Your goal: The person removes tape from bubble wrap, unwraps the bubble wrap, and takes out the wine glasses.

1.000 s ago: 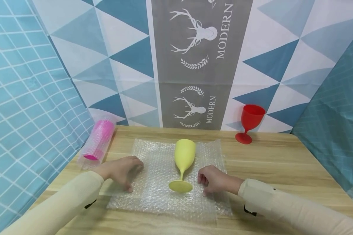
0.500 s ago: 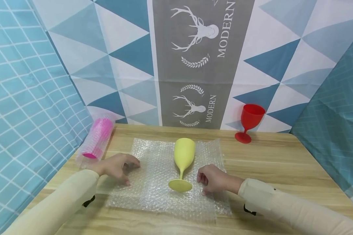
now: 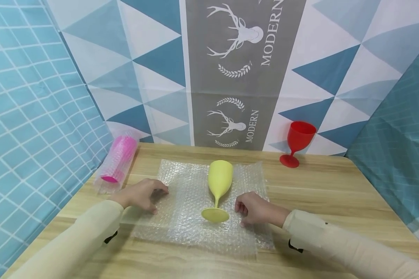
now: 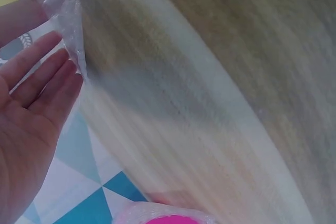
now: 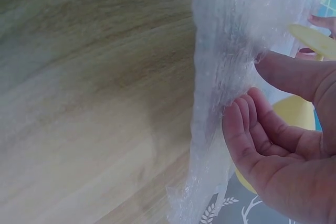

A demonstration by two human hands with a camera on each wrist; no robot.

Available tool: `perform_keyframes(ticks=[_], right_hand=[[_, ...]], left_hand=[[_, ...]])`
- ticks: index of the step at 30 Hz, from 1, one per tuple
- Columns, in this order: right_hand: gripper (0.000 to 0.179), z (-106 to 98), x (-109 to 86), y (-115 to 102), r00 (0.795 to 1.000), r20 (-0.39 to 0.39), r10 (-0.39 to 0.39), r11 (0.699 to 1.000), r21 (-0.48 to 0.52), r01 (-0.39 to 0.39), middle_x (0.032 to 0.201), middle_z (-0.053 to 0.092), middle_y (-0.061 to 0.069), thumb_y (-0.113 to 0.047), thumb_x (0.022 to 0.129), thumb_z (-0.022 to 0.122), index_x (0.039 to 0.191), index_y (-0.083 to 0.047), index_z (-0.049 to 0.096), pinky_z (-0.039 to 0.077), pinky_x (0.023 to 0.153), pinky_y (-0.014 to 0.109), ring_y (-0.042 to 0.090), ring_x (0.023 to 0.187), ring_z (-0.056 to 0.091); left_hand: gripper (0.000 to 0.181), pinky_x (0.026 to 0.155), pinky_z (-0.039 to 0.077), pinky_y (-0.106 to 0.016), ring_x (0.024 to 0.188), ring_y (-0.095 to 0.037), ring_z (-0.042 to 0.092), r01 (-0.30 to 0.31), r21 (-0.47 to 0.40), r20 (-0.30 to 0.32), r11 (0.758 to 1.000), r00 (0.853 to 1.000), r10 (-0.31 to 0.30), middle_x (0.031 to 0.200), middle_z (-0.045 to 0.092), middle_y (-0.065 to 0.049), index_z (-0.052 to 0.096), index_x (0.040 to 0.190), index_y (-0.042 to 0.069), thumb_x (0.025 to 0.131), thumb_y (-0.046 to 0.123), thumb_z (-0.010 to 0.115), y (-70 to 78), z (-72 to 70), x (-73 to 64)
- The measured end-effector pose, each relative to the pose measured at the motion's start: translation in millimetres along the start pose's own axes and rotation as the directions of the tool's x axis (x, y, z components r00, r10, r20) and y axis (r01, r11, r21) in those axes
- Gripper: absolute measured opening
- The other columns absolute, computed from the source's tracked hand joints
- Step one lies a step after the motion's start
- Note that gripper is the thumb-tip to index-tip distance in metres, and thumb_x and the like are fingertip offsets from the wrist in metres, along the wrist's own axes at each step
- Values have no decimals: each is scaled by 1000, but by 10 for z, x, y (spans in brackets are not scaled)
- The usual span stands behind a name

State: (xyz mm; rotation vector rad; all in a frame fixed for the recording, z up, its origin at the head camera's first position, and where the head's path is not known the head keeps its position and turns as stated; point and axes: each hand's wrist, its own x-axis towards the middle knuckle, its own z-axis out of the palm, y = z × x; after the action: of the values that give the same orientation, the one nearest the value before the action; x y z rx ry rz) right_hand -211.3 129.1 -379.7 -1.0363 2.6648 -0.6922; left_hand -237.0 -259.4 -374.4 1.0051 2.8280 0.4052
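Yellow goblet (image 3: 220, 180): one, lying on its side near the centre of the head view, bowl toward the top of the frame, foot toward the bottom, uncovered.
Bubble-wrap sheet (image 3: 186, 217): spread beneath the goblet, mid-frame; whether one layer or two overlapping cannot be told.
Left hand (image 3: 142, 194): left of centre, at the sheet's left edge; its grip is wide, thumb well apart from fingers, touching the sheet without any visible hold.
Right hand (image 3: 254, 209): right of the goblet's stem, fingers bent and thumb apart, their tips at the sheet; whether this grip pinches a fold cannot be told.
Pink item (image 3: 121, 153): one, inside clear wrapping (image 3: 106, 188), left of the frame.
Red goblet (image 3: 300, 137): one, bare and upright on the surface (image 3: 335, 209), right of the frame.
Progress: judging by the layout, one piece of three is wrapped; yellow is laid out but uncovered, red untouched.
Tally: two goblets, one pink item, two hands.
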Motion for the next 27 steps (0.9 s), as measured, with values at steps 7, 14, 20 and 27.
perform_keyframes(ticks=[7,14,20,27], right_hand=[[29,33,-5,-9,1000,-10,-5,1000,-17,5,72,60,3,-1,61,84,80,-4,62,45,59,14,5,65,51],[31,26,-10,-17,1000,-12,-13,999,-33,13,72,60,3,-2,60,85,80,-3,62,44,58,14,5,65,51],[31,1,-11,-49,1000,-12,-27,999,-37,26,72,61,4,-2,60,85,81,-3,62,46,58,14,6,65,53],[31,-13,8,-29,1000,12,-22,999,-35,22,72,61,3,-4,60,86,81,-3,63,45,59,14,5,66,52]], left_hand=[[68,102,48,-52,114,-38,60,10,21,-2,1000,1000,-10,120,66,-18,61,119,-4,57,13,85,31,36,-7],[70,98,51,-49,108,-36,62,-34,60,-10,998,999,35,115,67,-18,63,115,-4,52,15,88,22,16,58],[69,96,52,-48,104,-34,64,-51,88,-8,995,999,52,111,68,-16,65,113,-3,51,18,88,8,6,74],[70,96,52,-47,103,-32,64,-35,45,2,998,999,35,110,68,-16,65,111,-4,48,15,89,42,-8,87]])
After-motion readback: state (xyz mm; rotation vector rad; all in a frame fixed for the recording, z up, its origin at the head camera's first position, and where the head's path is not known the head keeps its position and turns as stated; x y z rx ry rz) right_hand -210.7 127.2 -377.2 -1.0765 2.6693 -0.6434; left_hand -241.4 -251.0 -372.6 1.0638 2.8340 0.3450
